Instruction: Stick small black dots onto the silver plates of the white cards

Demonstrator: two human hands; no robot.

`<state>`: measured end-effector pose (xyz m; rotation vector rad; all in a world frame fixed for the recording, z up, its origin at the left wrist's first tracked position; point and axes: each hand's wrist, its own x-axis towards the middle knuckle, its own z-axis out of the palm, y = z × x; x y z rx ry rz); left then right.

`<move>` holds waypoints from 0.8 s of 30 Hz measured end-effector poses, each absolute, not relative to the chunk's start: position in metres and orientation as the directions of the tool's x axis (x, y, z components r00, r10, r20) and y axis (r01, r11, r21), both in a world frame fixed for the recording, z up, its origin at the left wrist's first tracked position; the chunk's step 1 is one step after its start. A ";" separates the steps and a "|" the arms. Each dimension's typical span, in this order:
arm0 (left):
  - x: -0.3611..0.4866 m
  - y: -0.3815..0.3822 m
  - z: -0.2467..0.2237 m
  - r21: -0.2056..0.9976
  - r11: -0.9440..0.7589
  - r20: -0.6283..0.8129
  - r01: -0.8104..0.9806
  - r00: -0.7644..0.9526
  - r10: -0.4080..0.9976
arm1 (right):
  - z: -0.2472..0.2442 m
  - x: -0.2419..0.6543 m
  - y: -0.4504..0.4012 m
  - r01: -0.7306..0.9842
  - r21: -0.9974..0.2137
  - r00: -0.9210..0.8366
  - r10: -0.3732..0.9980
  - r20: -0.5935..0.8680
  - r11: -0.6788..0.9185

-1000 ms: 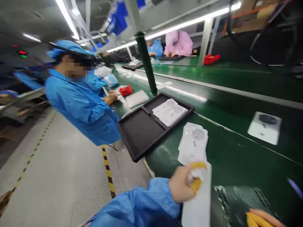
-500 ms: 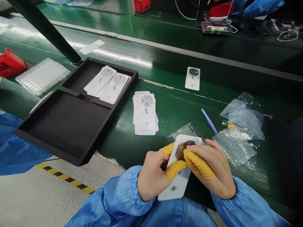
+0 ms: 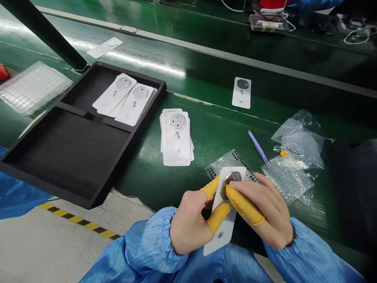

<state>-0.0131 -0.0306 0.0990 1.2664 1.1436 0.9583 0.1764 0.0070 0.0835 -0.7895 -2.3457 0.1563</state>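
My left hand [image 3: 196,216], with yellow finger cots on thumb and forefinger, is closed around a white phone back cover [image 3: 221,232], which stands tilted over the bench's near edge. My right hand [image 3: 265,208] also wears yellow finger cots. Its fingertips press together against the cover's octagonal camera ring [image 3: 234,177]; whatever may be between them is hidden. Just beyond the hands lies a clear sheet of small black round pieces [image 3: 222,160]. Purple tweezers [image 3: 258,147] rest to its right. A stack of similar covers [image 3: 178,145] lies farther left.
A black two-part tray [image 3: 118,157] on the left holds several covers [image 3: 134,108]. Single covers lie at the back [image 3: 242,94] and far left [image 3: 103,49]. Bubble bags [image 3: 290,177] are at right. A dark post [image 3: 44,31] rises behind the tray, near a clear plastic tray [image 3: 35,88].
The view has shifted slightly, so the bench things sit a little higher and farther left. The held cover is turned slightly more edge-on. Both hands keep their places on it.
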 end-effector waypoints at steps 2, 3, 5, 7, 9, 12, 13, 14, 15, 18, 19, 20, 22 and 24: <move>-0.012 -0.032 0.100 0.995 0.074 -0.086 0.069 0.186 0.979 | 0.090 0.175 0.006 0.483 -0.339 -0.591 0.587 0.553 0.807; -0.011 -0.033 0.101 0.996 0.058 -0.070 0.070 0.178 0.982 | 0.093 0.174 0.004 0.488 -0.367 -0.580 0.609 0.541 0.792; -0.010 -0.035 0.102 0.995 0.024 -0.038 0.097 0.146 0.989 | 0.098 0.172 0.001 0.519 -0.420 -0.558 0.667 0.493 0.744; -0.009 -0.037 0.102 0.987 -0.011 -0.007 0.162 0.110 0.994 | 0.102 0.170 -0.001 0.538 -0.430 -0.551 0.689 0.471 0.725; -0.009 -0.039 0.101 0.974 -0.049 0.032 0.223 0.078 0.996 | 0.104 0.168 -0.001 0.535 -0.389 -0.571 0.661 0.488 0.750; -0.009 -0.039 0.102 0.970 -0.056 0.043 0.235 0.061 0.997 | 0.103 0.168 0.000 0.515 -0.300 -0.625 0.591 0.509 0.803; -0.009 -0.039 0.103 0.975 -0.052 0.038 0.218 0.067 0.997 | 0.103 0.168 0.000 0.512 -0.284 -0.636 0.580 0.509 0.811; -0.009 -0.038 0.103 0.979 -0.050 0.034 0.198 0.083 0.996 | 0.102 0.168 0.000 0.513 -0.282 -0.639 0.580 0.505 0.811; -0.009 -0.038 0.103 0.983 -0.053 0.035 0.178 0.102 0.994 | 0.102 0.169 0.000 0.514 -0.287 -0.636 0.584 0.504 0.808; -0.007 -0.039 0.103 0.989 -0.063 0.045 0.131 0.136 0.990 | 0.102 0.171 -0.004 0.521 -0.328 -0.612 0.612 0.501 0.788; -0.007 -0.039 0.103 0.990 -0.068 0.052 0.120 0.135 0.989 | 0.102 0.171 -0.005 0.525 -0.340 -0.601 0.623 0.501 0.780; -0.006 -0.040 0.103 0.991 -0.075 0.061 0.108 0.130 0.990 | 0.101 0.172 -0.006 0.531 -0.348 -0.590 0.632 0.502 0.772; -0.006 -0.042 0.104 0.991 -0.093 0.082 0.091 0.117 0.990 | 0.099 0.171 -0.008 0.542 -0.362 -0.568 0.648 0.507 0.758; -0.006 -0.042 0.104 0.990 -0.111 0.102 0.087 0.109 0.989 | 0.095 0.168 -0.009 0.543 -0.367 -0.528 0.647 0.550 0.755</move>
